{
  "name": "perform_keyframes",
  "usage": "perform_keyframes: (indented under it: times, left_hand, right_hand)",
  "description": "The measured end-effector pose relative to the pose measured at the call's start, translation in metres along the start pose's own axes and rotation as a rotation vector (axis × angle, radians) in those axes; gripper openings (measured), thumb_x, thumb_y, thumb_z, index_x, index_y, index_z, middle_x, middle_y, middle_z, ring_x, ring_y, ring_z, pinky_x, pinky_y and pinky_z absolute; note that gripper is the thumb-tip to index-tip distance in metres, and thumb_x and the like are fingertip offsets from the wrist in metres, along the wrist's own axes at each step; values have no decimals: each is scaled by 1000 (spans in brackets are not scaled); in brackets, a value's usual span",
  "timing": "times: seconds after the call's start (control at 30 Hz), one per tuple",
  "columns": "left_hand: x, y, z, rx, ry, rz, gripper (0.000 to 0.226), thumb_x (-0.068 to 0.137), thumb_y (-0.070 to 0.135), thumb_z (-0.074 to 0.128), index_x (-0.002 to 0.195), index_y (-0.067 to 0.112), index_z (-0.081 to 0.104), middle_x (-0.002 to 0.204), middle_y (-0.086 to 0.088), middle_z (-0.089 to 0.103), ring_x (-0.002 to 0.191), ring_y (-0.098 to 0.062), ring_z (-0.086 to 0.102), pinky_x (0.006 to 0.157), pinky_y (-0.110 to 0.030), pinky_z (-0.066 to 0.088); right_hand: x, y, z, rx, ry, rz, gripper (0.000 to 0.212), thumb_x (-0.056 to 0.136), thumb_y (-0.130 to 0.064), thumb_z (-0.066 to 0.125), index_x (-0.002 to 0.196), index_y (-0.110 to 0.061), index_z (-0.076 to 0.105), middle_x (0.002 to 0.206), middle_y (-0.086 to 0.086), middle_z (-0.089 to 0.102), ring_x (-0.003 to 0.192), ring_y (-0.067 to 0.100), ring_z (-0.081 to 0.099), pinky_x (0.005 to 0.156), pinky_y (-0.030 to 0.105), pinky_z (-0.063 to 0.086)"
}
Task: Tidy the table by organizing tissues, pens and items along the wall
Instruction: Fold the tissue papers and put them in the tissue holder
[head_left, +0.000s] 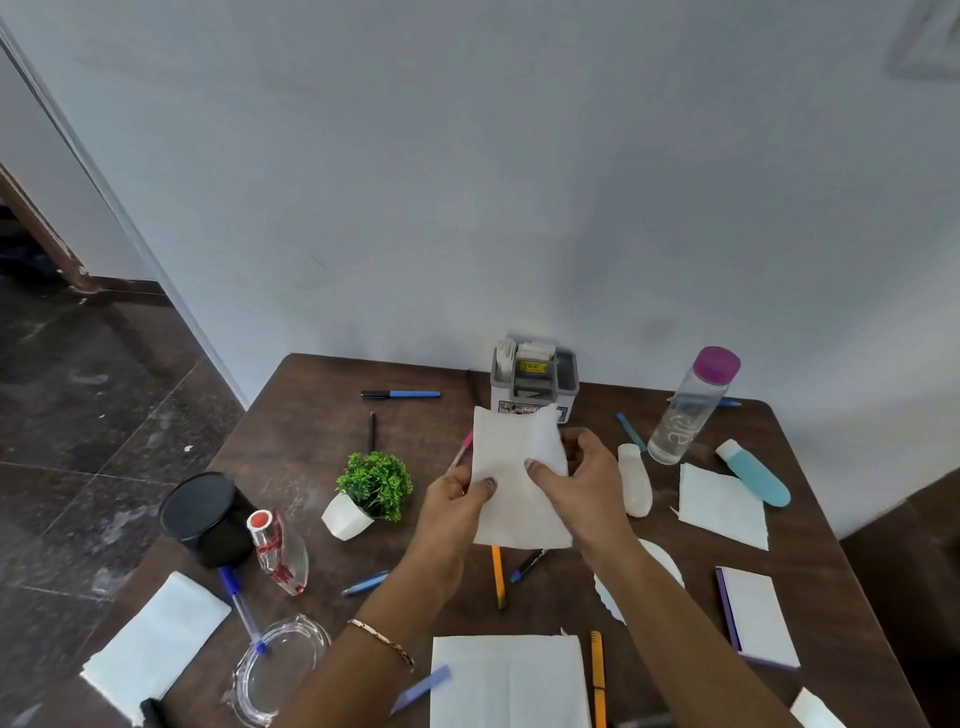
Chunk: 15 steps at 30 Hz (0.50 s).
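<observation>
Tissue (514, 483), a white sheet, is pinched above the table (311, 441) by left hand (452, 506) and right hand (584, 486), thumbs on top; it hides the grey organizer's (535, 382) front by the wall (467, 182).

Your forearms are bare, no sleeves in view. A thin gold-toned chain bracelet (382, 640) circles your left wrist; right wrist unadorned.

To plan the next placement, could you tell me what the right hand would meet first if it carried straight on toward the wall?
Probably the grey organizer against the wall: the right hand, holding the tissue, points up-left toward it. Depth is unclear from this view.
</observation>
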<state>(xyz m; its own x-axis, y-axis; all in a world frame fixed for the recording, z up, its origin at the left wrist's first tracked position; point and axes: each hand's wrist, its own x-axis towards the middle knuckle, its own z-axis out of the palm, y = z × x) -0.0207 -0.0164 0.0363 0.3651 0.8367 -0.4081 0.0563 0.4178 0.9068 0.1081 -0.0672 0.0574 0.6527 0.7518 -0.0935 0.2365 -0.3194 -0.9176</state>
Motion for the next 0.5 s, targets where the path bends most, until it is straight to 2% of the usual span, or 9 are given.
perform_keyframes:
  times: [0.07,0.2,0.3,0.37,0.5]
  left_hand:
    - [0,-2,2,-13,-29,-20,21,97,18,52,113,14,66,111,-8,71,105,-27,64,95,-45,51]
    - [1,-8,6,-39,-63,-32,26,99,28,48,119,20,62,117,-9,65,112,-31,57,99,-53,47]
    - [1,-8,7,-138,-48,-94,41,97,44,44,128,20,56,121,-13,62,113,-32,58,88,-46,53]
    - [3,-7,6,-177,-56,-117,51,91,53,45,129,19,56,120,-14,64,111,-32,61,80,-40,55]
    - [5,-6,3,-184,-68,-126,72,69,63,63,126,19,59,122,-15,64,112,-34,60,77,-37,55]
  right_hand:
    - [-2,-3,5,-13,-35,-49,37,79,-21,75,107,-26,51,104,-9,56,89,6,55,70,15,44]
    - [-8,-5,16,-42,-105,-81,40,80,-23,75,114,-24,54,107,-13,55,96,6,56,70,10,43]
    - [-11,-5,22,-64,-133,-77,36,80,-23,75,107,-30,52,103,-16,54,91,3,56,67,6,40]
    - [-12,-5,23,-66,-167,-76,36,79,-21,75,103,-33,51,101,-17,55,89,1,57,66,6,41]
    - [-15,-5,23,-104,-293,-71,37,81,-18,71,105,-37,49,103,-18,54,98,5,56,78,12,44]
